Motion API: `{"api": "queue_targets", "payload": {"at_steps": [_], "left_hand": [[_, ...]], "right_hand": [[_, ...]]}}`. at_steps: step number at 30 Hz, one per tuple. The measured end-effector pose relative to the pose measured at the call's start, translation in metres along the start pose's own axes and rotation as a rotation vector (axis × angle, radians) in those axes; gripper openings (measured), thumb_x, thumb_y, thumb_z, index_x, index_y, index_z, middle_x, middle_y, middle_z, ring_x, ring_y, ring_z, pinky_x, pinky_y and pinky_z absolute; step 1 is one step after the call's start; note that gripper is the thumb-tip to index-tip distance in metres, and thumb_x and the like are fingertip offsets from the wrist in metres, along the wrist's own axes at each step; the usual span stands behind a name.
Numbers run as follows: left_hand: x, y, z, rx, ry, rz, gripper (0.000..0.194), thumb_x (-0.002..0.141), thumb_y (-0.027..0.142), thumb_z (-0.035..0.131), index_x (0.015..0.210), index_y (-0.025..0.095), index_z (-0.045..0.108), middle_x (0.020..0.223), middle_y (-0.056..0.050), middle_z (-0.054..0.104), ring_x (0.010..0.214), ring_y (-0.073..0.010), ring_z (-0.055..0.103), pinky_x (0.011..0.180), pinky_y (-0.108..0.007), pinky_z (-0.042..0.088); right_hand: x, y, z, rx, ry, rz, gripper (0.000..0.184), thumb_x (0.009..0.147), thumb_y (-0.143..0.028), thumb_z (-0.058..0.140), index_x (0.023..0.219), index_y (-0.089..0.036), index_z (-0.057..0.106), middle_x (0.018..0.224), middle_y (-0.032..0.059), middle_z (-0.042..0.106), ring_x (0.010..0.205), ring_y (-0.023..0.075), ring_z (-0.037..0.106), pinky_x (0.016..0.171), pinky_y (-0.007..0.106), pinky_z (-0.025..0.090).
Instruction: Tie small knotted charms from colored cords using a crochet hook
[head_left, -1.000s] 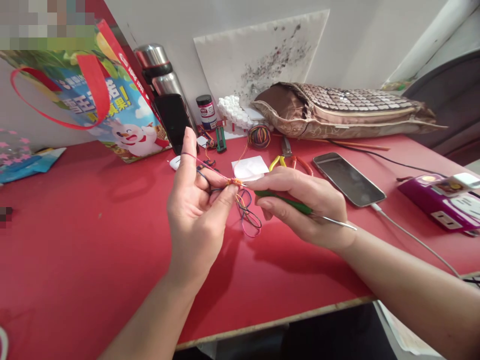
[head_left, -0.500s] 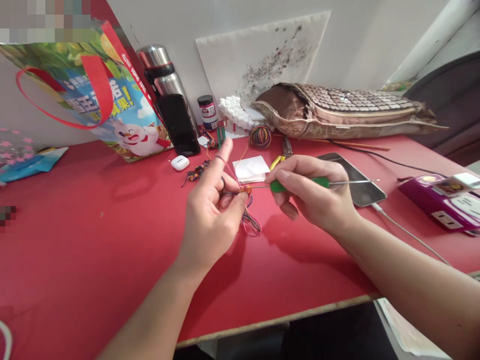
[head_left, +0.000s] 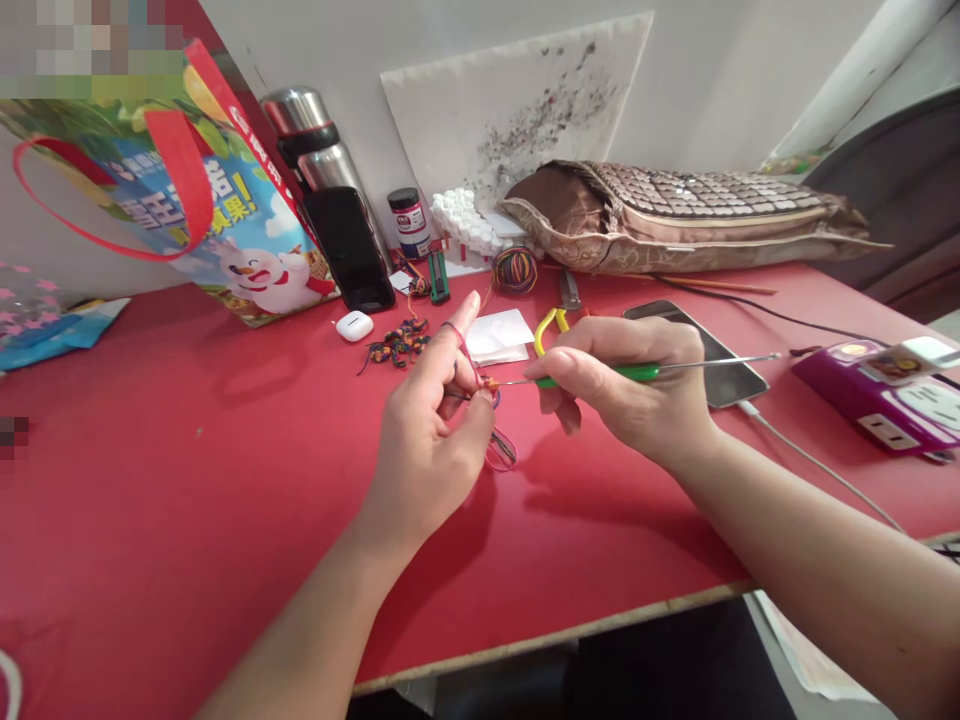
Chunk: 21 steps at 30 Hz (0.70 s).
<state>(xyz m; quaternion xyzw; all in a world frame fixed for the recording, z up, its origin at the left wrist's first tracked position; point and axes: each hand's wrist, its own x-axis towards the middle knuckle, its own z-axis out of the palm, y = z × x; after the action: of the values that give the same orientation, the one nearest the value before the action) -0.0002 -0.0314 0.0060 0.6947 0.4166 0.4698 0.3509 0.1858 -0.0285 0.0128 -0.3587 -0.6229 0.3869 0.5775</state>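
Between its thumb and fingers my left hand point(head_left: 435, 430) pinches a small orange crocheted piece point(head_left: 490, 384), its index finger raised with the multicoloured yarn looped around it. A loop of loose yarn point(head_left: 504, 450) hangs below the pinch. My right hand point(head_left: 630, 385) grips a crochet hook point(head_left: 641, 372) by its green handle, like a pen. The hook's thin metal tip reaches the piece at the left fingertips; whether it is through a stitch is too small to tell. A metal shaft also sticks out of the handle's other end, to the right.
Behind the hands lie folded white paper point(head_left: 501, 335), a yarn ball point(head_left: 514, 270), yellow-handled pliers point(head_left: 559, 315) and a dark crocheted strip point(head_left: 399, 343). A charging phone point(head_left: 724, 375) and a purple power strip point(head_left: 862, 400) are at right. A thermos point(head_left: 315, 135) and gift bag point(head_left: 255, 270) stand at left.
My left index finger has bent and tipped right, with yarn now wound around it. The right hand and hook have shifted slightly. The whole view has moved a little.
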Motion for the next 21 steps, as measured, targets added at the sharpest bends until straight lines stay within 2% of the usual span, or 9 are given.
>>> {"api": "queue_targets", "payload": {"at_steps": [4, 10, 14, 17, 21], "left_hand": [[-0.001, 0.0, 0.0, 0.077, -0.095, 0.072, 0.064, 0.093, 0.005, 0.059, 0.152, 0.032, 0.061, 0.077, 0.003, 0.051, 0.069, -0.0147, 0.051, 0.064, -0.028, 0.048], [-0.003, 0.0, 0.0, 0.047, -0.237, 0.094, 0.075, 0.092, 0.002, 0.055, 0.158, 0.038, 0.054, 0.08, 0.003, 0.049, 0.068, -0.0136, 0.048, 0.064, -0.026, 0.049], [-0.003, 0.0, -0.001, -0.016, -0.3, 0.075, 0.076, 0.095, 0.002, 0.053, 0.16, 0.041, 0.05, 0.081, 0.003, 0.048, 0.07, -0.0121, 0.049, 0.064, -0.022, 0.05], [-0.004, -0.002, 0.0, 0.007, -0.273, 0.087, 0.074, 0.096, 0.004, 0.054, 0.161, 0.039, 0.049, 0.081, 0.003, 0.047, 0.069, -0.0117, 0.049, 0.064, -0.022, 0.05], [-0.004, -0.004, 0.003, 0.044, -0.202, 0.084, 0.07, 0.096, 0.005, 0.056, 0.16, 0.034, 0.051, 0.082, 0.002, 0.049, 0.07, -0.0126, 0.049, 0.059, -0.022, 0.047]], "right_hand": [[0.002, 0.001, -0.002, -0.003, 0.056, 0.119, 0.049, 0.082, -0.059, 0.086, 0.057, -0.02, 0.069, 0.048, 0.0006, 0.063, 0.034, 0.0096, 0.049, 0.033, 0.025, 0.034], [0.013, 0.006, -0.009, 0.152, 0.026, 0.464, 0.057, 0.075, -0.067, 0.088, 0.056, -0.018, 0.065, 0.038, -0.0018, 0.053, 0.026, 0.0063, 0.035, 0.026, 0.021, 0.018], [0.019, 0.008, -0.011, 0.212, 0.019, 0.652, 0.06, 0.072, -0.064, 0.09, 0.051, -0.017, 0.058, 0.035, -0.0025, 0.048, 0.025, 0.0043, 0.028, 0.026, 0.02, 0.013], [0.018, 0.008, -0.009, 0.212, 0.082, 0.611, 0.058, 0.073, -0.064, 0.089, 0.053, -0.017, 0.062, 0.035, -0.0025, 0.048, 0.026, 0.0046, 0.028, 0.026, 0.02, 0.013], [0.011, 0.008, -0.004, 0.125, 0.176, 0.425, 0.056, 0.079, -0.069, 0.083, 0.061, -0.018, 0.07, 0.04, -0.0022, 0.052, 0.03, 0.0065, 0.034, 0.029, 0.022, 0.02]]}}
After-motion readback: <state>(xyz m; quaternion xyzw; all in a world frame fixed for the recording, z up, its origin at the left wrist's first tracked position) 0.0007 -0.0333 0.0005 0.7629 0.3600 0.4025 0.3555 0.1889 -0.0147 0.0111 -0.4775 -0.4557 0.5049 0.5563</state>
